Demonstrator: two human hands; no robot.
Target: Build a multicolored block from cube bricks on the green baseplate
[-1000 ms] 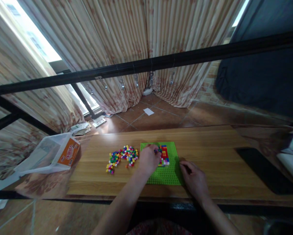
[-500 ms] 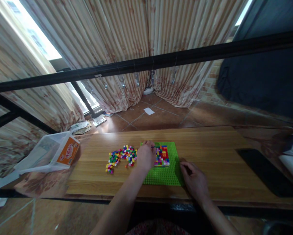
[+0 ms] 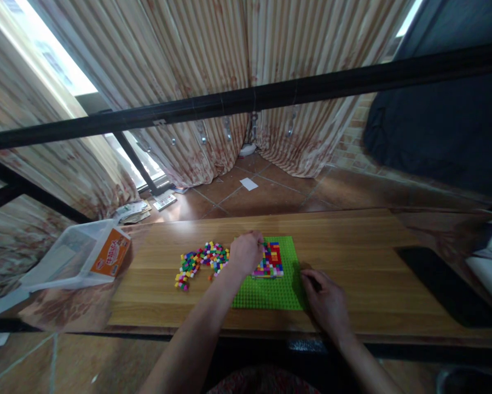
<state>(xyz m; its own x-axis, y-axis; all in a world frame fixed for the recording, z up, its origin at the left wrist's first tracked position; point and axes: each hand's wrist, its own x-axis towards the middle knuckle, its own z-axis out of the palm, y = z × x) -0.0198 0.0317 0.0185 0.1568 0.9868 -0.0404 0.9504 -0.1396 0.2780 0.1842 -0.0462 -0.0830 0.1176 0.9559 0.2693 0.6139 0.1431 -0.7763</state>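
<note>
My left hand reaches over the far left part of a patch of small coloured toy bricks built up on a green studded baseplate. Its fingertips are pinched together at the bricks, and anything between them is too small to make out. My right hand rests at the baseplate's right edge, its fingers curled and the thumb and forefinger at the rim. To the left of the plate lies a loose heap of small bricks in many colours, partly hidden by my left hand and forearm.
A clear plastic bin with an orange label stands beyond the wooden board's left end. A flat black object lies at the right. A black metal bar crosses in front of the curtains.
My left hand has shifted slightly over the far left part of the brick patch, its fingers still pinched. My right hand stays at the plate's edge. The camera view has moved a little.
</note>
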